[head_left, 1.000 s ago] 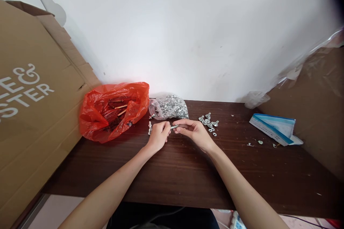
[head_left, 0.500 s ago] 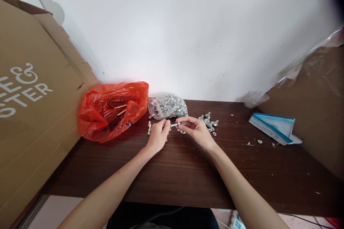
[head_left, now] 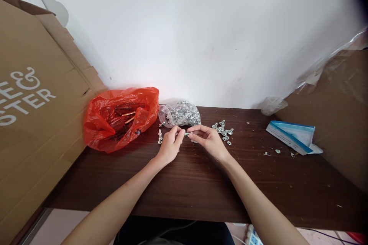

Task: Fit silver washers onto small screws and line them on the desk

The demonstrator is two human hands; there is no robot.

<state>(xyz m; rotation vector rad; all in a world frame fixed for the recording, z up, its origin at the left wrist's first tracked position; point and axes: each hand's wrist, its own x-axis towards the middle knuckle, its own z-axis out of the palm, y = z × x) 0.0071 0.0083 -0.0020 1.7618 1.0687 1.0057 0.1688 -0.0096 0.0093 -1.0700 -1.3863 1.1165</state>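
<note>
Between my two hands a small silver bolt (head_left: 186,134) lies roughly level, only a short length of its shank showing. My left hand (head_left: 171,143) is closed around one end, thumb pressed against the curled forefinger. From the other side, my right hand (head_left: 207,140) pinches the opposite end with thumb and fingertips, on a small metal piece that looks like a nut; the fingers mostly hide it. Left of my left hand are a few bolts (head_left: 160,137) on the table. Several wide-headed bolts (head_left: 224,133) and loose nuts (head_left: 229,143) lie right of my right hand.
Behind my hands rests a clear bag of metal hardware (head_left: 185,113). A red plastic bag (head_left: 97,122) holding copper-coloured rods sits beside a cardboard box (head_left: 43,122). Rightward on the dark table (head_left: 184,195) are a blue-white packet (head_left: 293,136) and a clear plastic cup (head_left: 273,106).
Both hands stay near the same spot with the bolt between them. My right fingertips shift slightly along its end, and less of the shank shows than half a second ago.
</note>
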